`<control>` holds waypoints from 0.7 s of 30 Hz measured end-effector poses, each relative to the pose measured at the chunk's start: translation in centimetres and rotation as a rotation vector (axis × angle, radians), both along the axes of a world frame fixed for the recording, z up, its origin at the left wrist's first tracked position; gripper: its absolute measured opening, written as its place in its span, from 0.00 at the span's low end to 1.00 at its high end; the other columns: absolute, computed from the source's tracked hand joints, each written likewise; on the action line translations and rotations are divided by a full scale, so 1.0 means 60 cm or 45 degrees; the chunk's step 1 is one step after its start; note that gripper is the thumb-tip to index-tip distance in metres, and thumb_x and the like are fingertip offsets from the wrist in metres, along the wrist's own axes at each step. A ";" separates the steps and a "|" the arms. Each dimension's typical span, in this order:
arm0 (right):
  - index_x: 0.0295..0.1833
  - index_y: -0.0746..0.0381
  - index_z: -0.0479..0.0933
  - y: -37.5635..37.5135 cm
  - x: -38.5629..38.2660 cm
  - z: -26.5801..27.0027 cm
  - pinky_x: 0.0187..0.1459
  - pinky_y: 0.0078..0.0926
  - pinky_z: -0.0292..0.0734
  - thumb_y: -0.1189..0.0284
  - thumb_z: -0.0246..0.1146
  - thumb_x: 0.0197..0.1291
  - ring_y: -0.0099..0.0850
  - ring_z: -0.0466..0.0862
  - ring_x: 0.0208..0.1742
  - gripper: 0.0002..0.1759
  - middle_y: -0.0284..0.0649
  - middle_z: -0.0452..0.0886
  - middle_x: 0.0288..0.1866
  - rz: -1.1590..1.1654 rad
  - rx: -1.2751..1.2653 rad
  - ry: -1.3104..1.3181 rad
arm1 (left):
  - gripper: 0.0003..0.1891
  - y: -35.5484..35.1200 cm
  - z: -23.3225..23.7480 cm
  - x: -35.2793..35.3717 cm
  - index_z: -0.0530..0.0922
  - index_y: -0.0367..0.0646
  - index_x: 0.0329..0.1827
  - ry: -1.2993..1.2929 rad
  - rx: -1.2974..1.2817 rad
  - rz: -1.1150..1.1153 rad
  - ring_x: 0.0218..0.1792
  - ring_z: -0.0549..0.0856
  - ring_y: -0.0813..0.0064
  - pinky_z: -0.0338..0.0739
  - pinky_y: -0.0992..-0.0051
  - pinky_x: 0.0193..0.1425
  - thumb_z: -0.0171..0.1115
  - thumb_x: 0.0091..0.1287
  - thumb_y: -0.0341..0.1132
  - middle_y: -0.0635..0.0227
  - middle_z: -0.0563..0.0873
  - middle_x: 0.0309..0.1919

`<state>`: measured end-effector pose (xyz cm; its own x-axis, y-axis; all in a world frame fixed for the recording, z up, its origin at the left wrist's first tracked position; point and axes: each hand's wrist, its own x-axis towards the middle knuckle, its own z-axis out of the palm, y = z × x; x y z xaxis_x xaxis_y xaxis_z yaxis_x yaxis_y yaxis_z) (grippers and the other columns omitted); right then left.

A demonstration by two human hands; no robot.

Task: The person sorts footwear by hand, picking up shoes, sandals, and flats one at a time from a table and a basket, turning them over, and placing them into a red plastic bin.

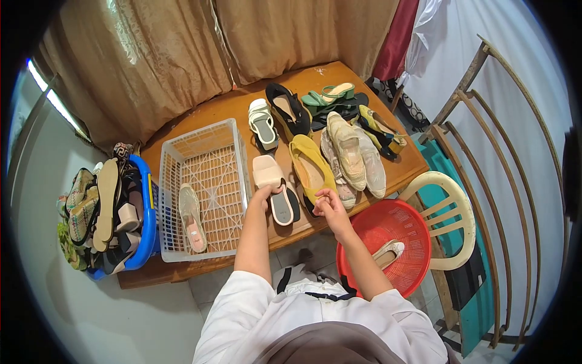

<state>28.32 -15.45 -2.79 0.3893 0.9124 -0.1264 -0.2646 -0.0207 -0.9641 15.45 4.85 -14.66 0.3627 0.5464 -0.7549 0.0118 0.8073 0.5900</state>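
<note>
My left hand [262, 199] is at the left edge of a pale open-toed sandal [267, 170] with a grey insole, its fingers closed at the sandal's side. My right hand [329, 209] is by the heel of a yellow flat shoe [310, 170], fingers curled together; whether they grip anything is too small to tell. Behind the sandal lies a white strappy sandal [262, 124], with a black shoe [288, 112] to its right. Cream lace shoes [347, 148] lie right of the yellow one.
A clear plastic basket [245, 176] on the wooden table [200, 121] holds one lace shoe [192, 218]. A blue basket [145, 212] of shoes is at left. At right are a red basket [418, 236] with a shoe, a cream chair [464, 212], and green sandals [330, 95].
</note>
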 end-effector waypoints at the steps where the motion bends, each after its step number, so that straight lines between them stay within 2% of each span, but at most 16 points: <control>1: 0.47 0.59 0.66 -0.001 0.003 0.000 0.39 0.17 0.70 0.70 0.52 0.60 0.19 0.74 0.32 0.10 0.29 0.71 0.27 -0.012 -0.009 -0.012 | 0.11 -0.001 -0.005 0.000 0.79 0.41 0.37 0.007 0.064 0.015 0.34 0.83 0.67 0.78 0.64 0.43 0.65 0.49 0.24 0.64 0.84 0.32; 4: 0.47 0.59 0.66 -0.008 0.013 -0.004 0.38 0.18 0.70 0.71 0.52 0.60 0.19 0.74 0.31 0.10 0.29 0.71 0.27 -0.042 -0.026 -0.026 | 0.15 -0.004 -0.004 0.000 0.78 0.42 0.43 -0.016 -0.019 0.007 0.37 0.82 0.64 0.77 0.64 0.42 0.65 0.50 0.26 0.64 0.82 0.35; 10: 0.46 0.59 0.66 -0.013 0.021 -0.008 0.36 0.18 0.70 0.70 0.52 0.60 0.19 0.74 0.31 0.10 0.30 0.71 0.27 -0.058 -0.010 -0.004 | 0.16 -0.040 0.053 0.000 0.77 0.42 0.43 -0.006 -0.083 0.072 0.40 0.82 0.63 0.78 0.59 0.42 0.67 0.50 0.26 0.63 0.82 0.37; 13: 0.46 0.60 0.66 -0.015 0.021 0.000 0.36 0.17 0.69 0.72 0.53 0.60 0.19 0.73 0.30 0.10 0.29 0.70 0.27 -0.061 -0.015 0.025 | 0.24 -0.025 0.010 0.008 0.74 0.43 0.50 -0.176 -0.037 0.165 0.44 0.81 0.63 0.78 0.60 0.43 0.68 0.48 0.25 0.61 0.81 0.42; 14: 0.46 0.61 0.65 -0.016 0.021 0.008 0.36 0.16 0.69 0.73 0.53 0.59 0.18 0.72 0.30 0.10 0.29 0.69 0.26 -0.069 -0.009 0.058 | 0.27 -0.020 0.001 0.011 0.71 0.44 0.53 -0.133 0.039 0.221 0.45 0.81 0.63 0.78 0.61 0.44 0.68 0.47 0.24 0.60 0.80 0.44; 16: 0.46 0.61 0.65 -0.021 0.024 0.012 0.36 0.16 0.68 0.73 0.53 0.59 0.18 0.72 0.29 0.10 0.29 0.69 0.26 -0.072 -0.005 0.050 | 0.33 -0.019 0.014 0.020 0.67 0.44 0.58 -0.047 0.189 0.331 0.48 0.80 0.63 0.78 0.62 0.46 0.68 0.45 0.22 0.60 0.78 0.48; 17: 0.46 0.60 0.65 -0.023 0.029 0.010 0.36 0.17 0.69 0.71 0.52 0.60 0.19 0.73 0.30 0.10 0.29 0.70 0.26 -0.066 -0.006 0.008 | 0.40 -0.019 0.021 0.020 0.60 0.45 0.63 -0.117 0.255 0.305 0.50 0.79 0.64 0.77 0.64 0.47 0.66 0.43 0.20 0.60 0.77 0.50; 20: 0.47 0.59 0.66 -0.029 0.037 0.014 0.36 0.17 0.69 0.69 0.52 0.60 0.19 0.74 0.30 0.11 0.30 0.71 0.27 -0.067 0.007 -0.005 | 0.37 -0.006 0.019 0.008 0.64 0.44 0.60 -0.113 0.427 0.400 0.49 0.79 0.63 0.78 0.64 0.46 0.65 0.43 0.19 0.61 0.77 0.50; 21: 0.47 0.59 0.66 -0.031 0.039 0.016 0.36 0.17 0.69 0.69 0.52 0.60 0.19 0.74 0.30 0.11 0.30 0.71 0.27 -0.069 0.013 0.009 | 0.33 -0.013 0.051 0.003 0.67 0.44 0.57 -0.101 0.422 0.367 0.47 0.80 0.63 0.78 0.65 0.44 0.64 0.44 0.19 0.61 0.78 0.48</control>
<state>30.67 -17.29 -1.83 0.4370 0.8914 -0.1197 -0.2716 0.0039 -0.9624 15.61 4.07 -11.59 0.2098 0.8415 -0.4979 -0.2418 0.5381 0.8075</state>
